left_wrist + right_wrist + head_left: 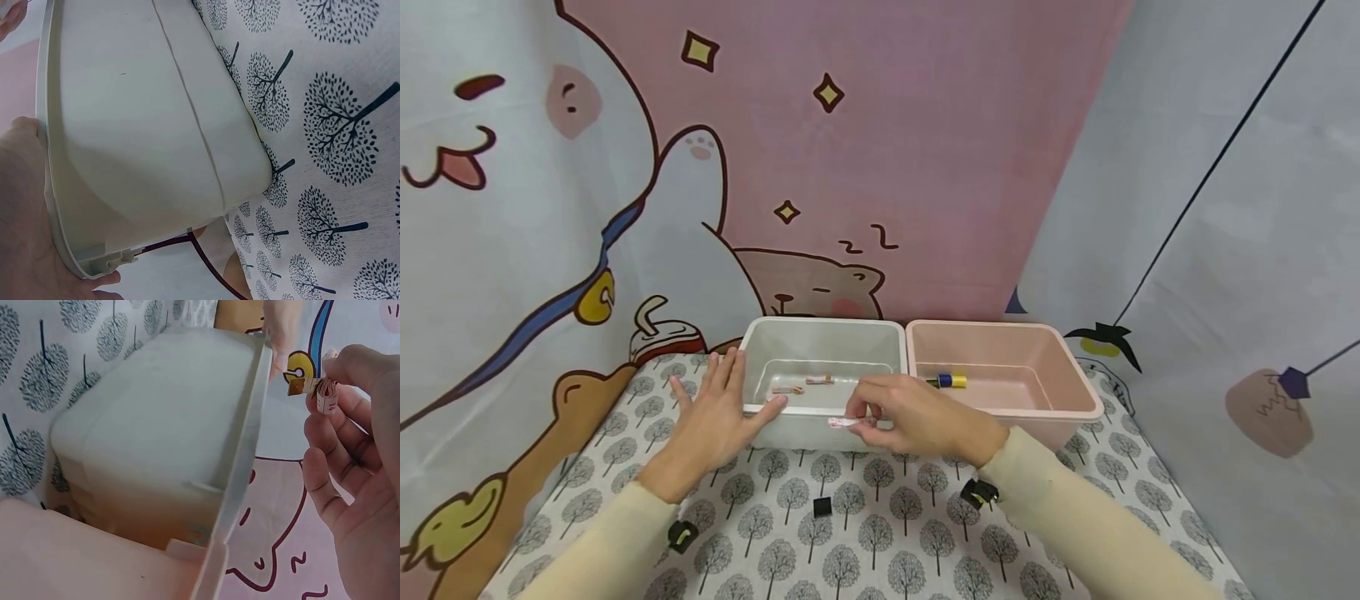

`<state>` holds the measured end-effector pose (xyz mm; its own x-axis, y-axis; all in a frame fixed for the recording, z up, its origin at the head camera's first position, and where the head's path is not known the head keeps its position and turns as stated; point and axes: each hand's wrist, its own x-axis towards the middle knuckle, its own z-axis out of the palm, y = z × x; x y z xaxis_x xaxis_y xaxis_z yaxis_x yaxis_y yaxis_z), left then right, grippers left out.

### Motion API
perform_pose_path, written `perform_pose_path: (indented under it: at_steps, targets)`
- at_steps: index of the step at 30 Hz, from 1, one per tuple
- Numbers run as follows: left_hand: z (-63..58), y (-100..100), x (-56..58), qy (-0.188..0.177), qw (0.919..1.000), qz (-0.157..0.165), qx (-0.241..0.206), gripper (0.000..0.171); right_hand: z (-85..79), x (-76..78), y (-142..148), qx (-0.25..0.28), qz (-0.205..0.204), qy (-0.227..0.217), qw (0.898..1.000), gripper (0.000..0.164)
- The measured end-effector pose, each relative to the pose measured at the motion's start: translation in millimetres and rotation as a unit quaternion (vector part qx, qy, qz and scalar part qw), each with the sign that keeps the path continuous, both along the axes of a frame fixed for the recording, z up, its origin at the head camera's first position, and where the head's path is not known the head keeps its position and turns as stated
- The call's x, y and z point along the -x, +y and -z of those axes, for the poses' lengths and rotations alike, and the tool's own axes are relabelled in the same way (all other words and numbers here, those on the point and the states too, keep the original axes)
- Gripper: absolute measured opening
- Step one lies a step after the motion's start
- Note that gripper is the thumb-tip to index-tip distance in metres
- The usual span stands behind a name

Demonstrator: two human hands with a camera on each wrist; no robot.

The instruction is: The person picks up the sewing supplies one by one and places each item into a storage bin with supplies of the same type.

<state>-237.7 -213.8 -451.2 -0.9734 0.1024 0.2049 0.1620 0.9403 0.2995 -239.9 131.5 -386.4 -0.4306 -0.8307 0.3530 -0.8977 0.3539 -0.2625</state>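
My right hand (917,414) pinches a small bundled tape measure (327,397) between thumb and fingertips, above the front rim of the pale grey bin (829,323). It is a white strip with reddish print, folded or rolled in layers, and a gold end sticks out. With fingers spread, my left hand (718,417) rests on that bin's front left corner, its thumb over the front rim. Two small striped bundles, a left one (787,390) and a right one (820,380), lie on the bin floor; their kind is too small to tell.
A pink bin (1000,327) stands against the grey one on the right. In it lies a blue and yellow object (952,381), partly hidden by my right hand. A small black square (822,507) is on the tree-print cloth (876,533) in front. A printed curtain hangs behind.
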Motion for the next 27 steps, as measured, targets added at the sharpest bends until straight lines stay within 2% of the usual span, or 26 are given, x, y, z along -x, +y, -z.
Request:
perform_pose_path:
  at_steps: [14, 22, 27]
  targets:
    - [-0.5, 0.7, 0.4, 0.007, 1.0000, 0.003, 0.003, 0.123, -10.9, 27.1, -7.7, -0.009, 0.015, -0.004, 1.000, 0.011]
    - [0.1, -0.3, 1.5, 0.005, 1.0000, 0.000, 0.002, 0.123, -13.4, 49.0, -13.4, 0.030, -0.012, 0.029, 0.999, 0.008]
    - [1.0, -1.2, 1.7, 0.004, 1.0000, 0.000, 0.003, 0.123, -16.1, 58.7, -13.7, 0.032, -0.003, 0.030, 0.999, 0.008]
